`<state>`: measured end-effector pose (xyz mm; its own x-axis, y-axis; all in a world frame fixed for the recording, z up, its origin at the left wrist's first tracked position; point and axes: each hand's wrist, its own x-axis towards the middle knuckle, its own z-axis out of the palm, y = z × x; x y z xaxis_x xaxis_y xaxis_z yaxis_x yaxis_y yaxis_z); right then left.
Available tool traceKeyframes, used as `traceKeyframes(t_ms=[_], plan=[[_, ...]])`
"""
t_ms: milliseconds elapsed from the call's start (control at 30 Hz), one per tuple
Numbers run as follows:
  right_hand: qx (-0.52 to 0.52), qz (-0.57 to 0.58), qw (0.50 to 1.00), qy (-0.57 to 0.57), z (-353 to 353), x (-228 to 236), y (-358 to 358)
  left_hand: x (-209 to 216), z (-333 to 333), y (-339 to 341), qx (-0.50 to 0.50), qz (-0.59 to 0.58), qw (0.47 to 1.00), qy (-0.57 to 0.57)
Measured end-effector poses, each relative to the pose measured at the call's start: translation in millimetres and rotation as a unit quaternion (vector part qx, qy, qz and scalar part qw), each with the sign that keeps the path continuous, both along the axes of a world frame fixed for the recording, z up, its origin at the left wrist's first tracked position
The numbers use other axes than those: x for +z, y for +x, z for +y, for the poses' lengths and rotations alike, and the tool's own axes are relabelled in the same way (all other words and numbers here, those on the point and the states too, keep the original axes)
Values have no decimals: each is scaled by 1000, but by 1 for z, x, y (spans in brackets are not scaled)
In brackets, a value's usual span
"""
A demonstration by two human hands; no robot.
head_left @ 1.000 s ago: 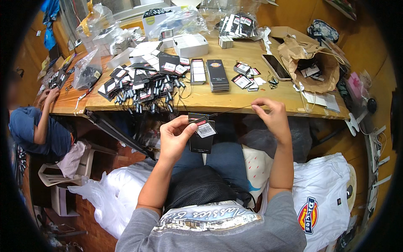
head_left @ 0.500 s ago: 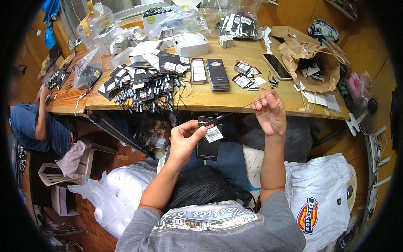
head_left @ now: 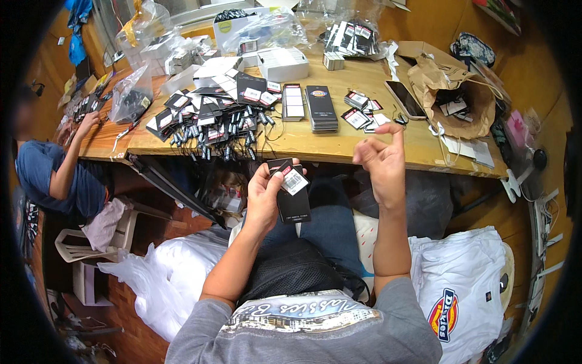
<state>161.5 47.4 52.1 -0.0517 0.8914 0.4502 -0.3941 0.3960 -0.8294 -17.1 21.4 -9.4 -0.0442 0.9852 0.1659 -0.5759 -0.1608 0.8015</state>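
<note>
well to the left of the neat stack of black tags (head_left: 322,112), a co-worker's hand (head_left: 89,121) rests over the same table. nearer that stack, still on its left, lies a loose heap of tags (head_left: 212,115) with dark cords crossing at its front edge; single pieces there would come free best if eased out singly, since the cords could snag.

left of the stack and closer to the wearer, the left hand (head_left: 265,194) pinches a small white-labelled tag (head_left: 296,181) against a long black tag (head_left: 295,209), thumb on top, fingers behind. firm, flat thumb pressure should stop the two sliding apart; squeezing harder may bend the card. the label faces up, which makes it easy to check.

just right of the stack are a few small tags (head_left: 357,115). right of it and closer to the wearer, the right hand (head_left: 382,161) is raised, index finger lifted, the others curled toward the thumb; i cannot tell whether they pinch a thin cord. if they do, a light, even pull would suit. farther right of the stack lies a phone (head_left: 405,99).
</note>
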Motion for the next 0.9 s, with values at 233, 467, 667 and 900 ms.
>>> traceKeyframes(t_ms=[233,467,667,900], plan=[[-34,-290,956,37,-24,-4,-22,11,-6,16,-31,35,999,-3],[-57,-234,971,5,-25,-18,-34,11,-11,15,42,123,991,28],[-136,-254,955,63,-27,-20,-33,16,-15,11,123,200,972,30],[-180,-289,933,115,-31,-18,-38,18,-18,13,188,310,925,114]])
